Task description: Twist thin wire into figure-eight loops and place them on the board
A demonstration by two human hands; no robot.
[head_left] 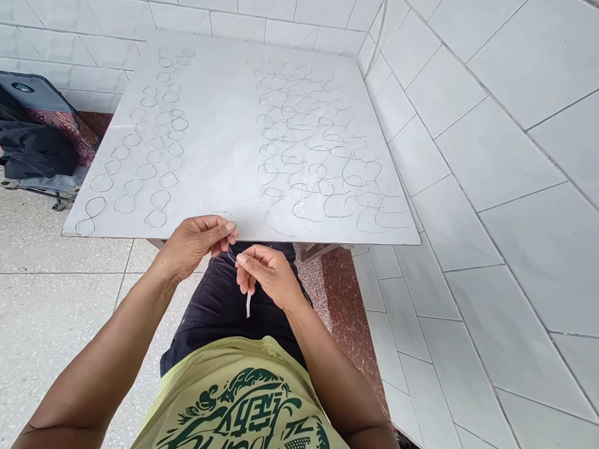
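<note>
My left hand (202, 240) pinches a thin, curved wire (229, 249) between thumb and fingertips at the table's front edge. Part of a loop shows above that hand's fingers. Just to the right and lower, my right hand (265, 269) is closed on the lower end of the same wire. A narrow whitish strip (248, 305) hangs down from beneath my right fingers; how it is held is hidden. Wire figure-eights (157, 208) lie in columns on the left of the white tabletop (219, 128). Loose, curvy wires (325, 186) are spread over the right side.
White tiled walls (505, 167) border the table at the back and right. A folding chair (50, 134) with dark cloth on it stands at the left on the speckled floor (51, 326). A cord (382, 29) runs down the wall corner.
</note>
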